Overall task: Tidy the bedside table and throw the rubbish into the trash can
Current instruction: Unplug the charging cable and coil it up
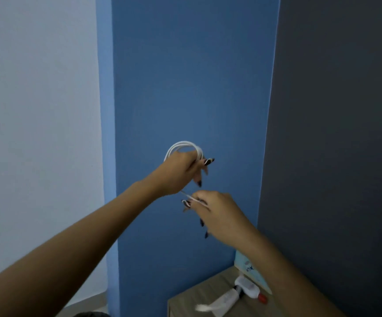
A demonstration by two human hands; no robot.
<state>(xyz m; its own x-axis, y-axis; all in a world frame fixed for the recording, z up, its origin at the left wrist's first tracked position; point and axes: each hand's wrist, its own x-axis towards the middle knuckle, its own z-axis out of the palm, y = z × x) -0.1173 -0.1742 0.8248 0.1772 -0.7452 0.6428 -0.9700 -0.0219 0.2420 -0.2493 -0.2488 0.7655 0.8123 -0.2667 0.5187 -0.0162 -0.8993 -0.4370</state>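
Both my hands are raised in front of a blue wall, well above the bedside table (185, 303). My left hand (180, 172) grips a coiled white cable (183, 146), whose loops arch over the knuckles. A loose strand of that cable runs down to my right hand (217, 211), which pinches it between thumb and finger. On the wooden table top at the bottom right lie a squeezed white tube (222, 302), a white bottle with a red cap (250, 289) and a pale blue packet (248, 268) leaning on the wall.
A blue wall panel (192, 88) fills the middle, with a white wall at the left and a dark grey wall at the right. A dark object (89, 314) shows at the bottom edge beside the table. No trash can is in view.
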